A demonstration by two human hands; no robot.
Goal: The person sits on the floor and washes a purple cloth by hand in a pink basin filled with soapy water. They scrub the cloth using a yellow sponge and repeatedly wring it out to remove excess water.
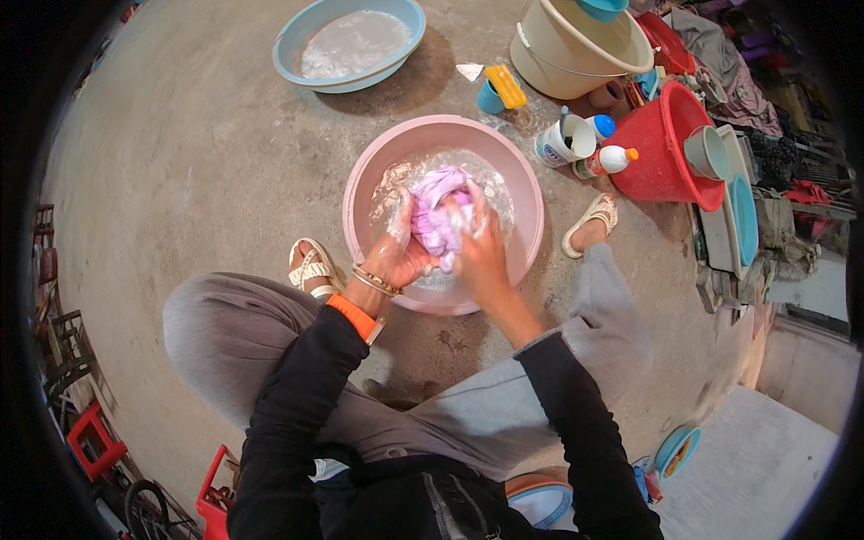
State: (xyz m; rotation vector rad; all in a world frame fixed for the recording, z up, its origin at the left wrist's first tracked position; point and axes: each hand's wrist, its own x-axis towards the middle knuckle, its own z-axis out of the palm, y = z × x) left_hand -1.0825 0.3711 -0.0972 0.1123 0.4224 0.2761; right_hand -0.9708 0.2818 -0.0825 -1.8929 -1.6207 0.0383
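A wet, bunched-up purple cloth (pixel 439 209) with suds on it is held between my two hands over a pink plastic basin (pixel 358 229). The basin stands on the concrete floor between my feet and holds sudsy water (pixel 496 189). My left hand (pixel 401 250), foam on its thumb, cups the cloth from the left and below. From the right, my right hand (pixel 480 246) presses on the cloth; its fingers are foamy and slightly blurred. An orange-strapped watch and bracelets are on my left wrist.
A blue basin (pixel 282 57) of cloudy water stands ahead. At front right are a cream bucket (pixel 560 64), a blue cup (pixel 490 98) by a yellow brush (pixel 506 86), a white tub (pixel 555 145), bottles (pixel 613 159) and a red bucket (pixel 641 148). My sandaled feet flank the pink basin.
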